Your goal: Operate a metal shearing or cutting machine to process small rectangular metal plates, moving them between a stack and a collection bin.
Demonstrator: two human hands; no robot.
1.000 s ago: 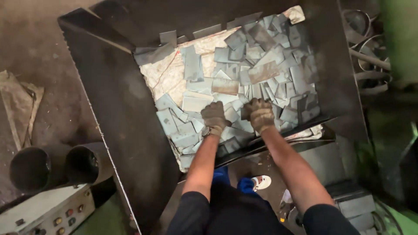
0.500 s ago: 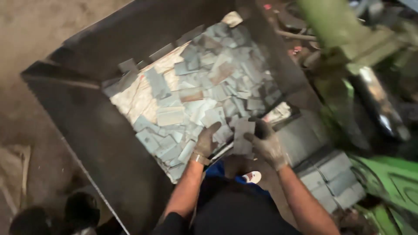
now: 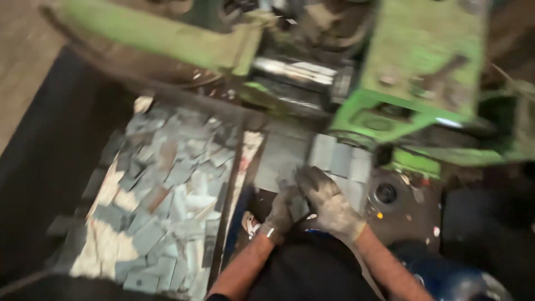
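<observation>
Left hand [image 3: 280, 214] and right hand [image 3: 329, 203], gloved, clasped on grey plates [image 3: 298, 207], beside bin [image 3: 161, 195], below green press [image 3: 412, 72]

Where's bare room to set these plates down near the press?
Bare patch: the grey ledge between the bin edge and the stacked plates, just ahead of both gloved hands. The bin is crowded with loose plates; the green press closes off the far side.

Both gloved hands, left hand [image 3: 281, 212] and right hand [image 3: 330, 202], clasp grey metal plates [image 3: 297, 207].
</observation>
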